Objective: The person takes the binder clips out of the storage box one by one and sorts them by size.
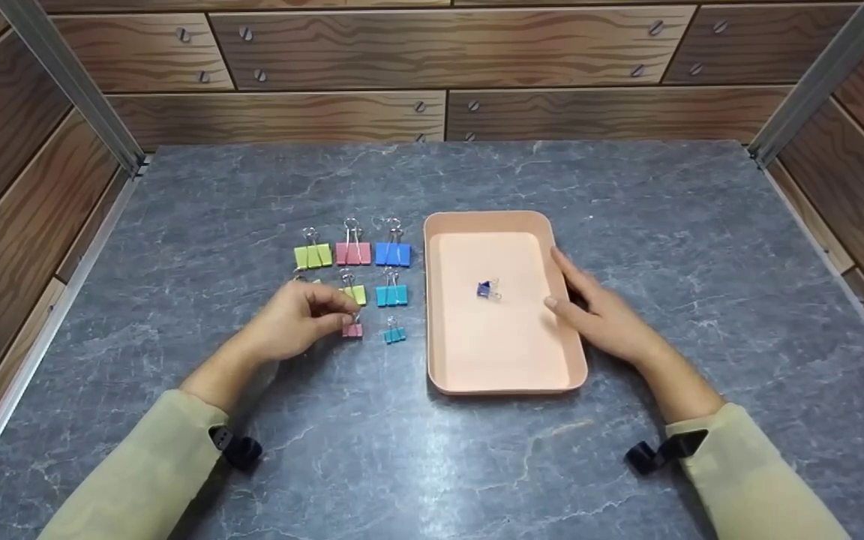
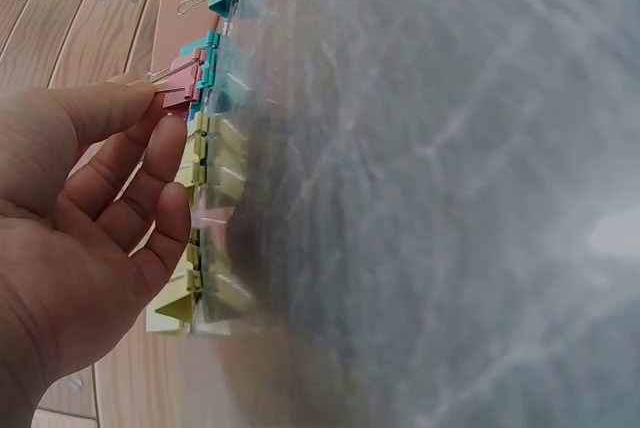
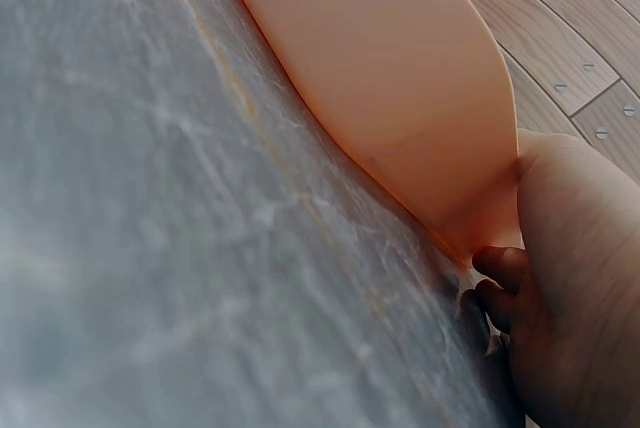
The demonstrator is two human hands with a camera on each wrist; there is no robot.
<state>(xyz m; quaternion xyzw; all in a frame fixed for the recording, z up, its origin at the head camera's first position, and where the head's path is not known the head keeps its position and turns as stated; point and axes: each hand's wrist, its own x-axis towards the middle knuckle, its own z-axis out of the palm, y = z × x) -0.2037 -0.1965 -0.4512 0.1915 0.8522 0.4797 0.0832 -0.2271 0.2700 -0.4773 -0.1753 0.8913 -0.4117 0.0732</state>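
Note:
My left hand (image 1: pixel 289 319) pinches a small pink binder clip (image 2: pixel 182 85) between thumb and fingertips, at the near row of clips. Just right of it lies a small teal binder clip (image 1: pixel 394 335). On the other side, my right hand (image 1: pixel 608 319) grips the right wall of a peach tray (image 1: pixel 507 360), thumb over the rim and fingers along the outside. Inside that tray lies one small dark blue binder clip (image 1: pixel 484 289). A yellow-green clip (image 1: pixel 355 295) sits just behind the left fingertips, and another beside it is partly hidden by the hand.
Larger yellow-green (image 1: pixel 313 256), pink (image 1: pixel 353 254) and blue (image 1: pixel 393 254) binder clips form the far row. A medium teal clip (image 1: pixel 392 295) stands in the middle row, close to the tray's left wall. Wood-patterned panels (image 1: pixel 447 49) border the grey marbled table (image 1: pixel 432 465).

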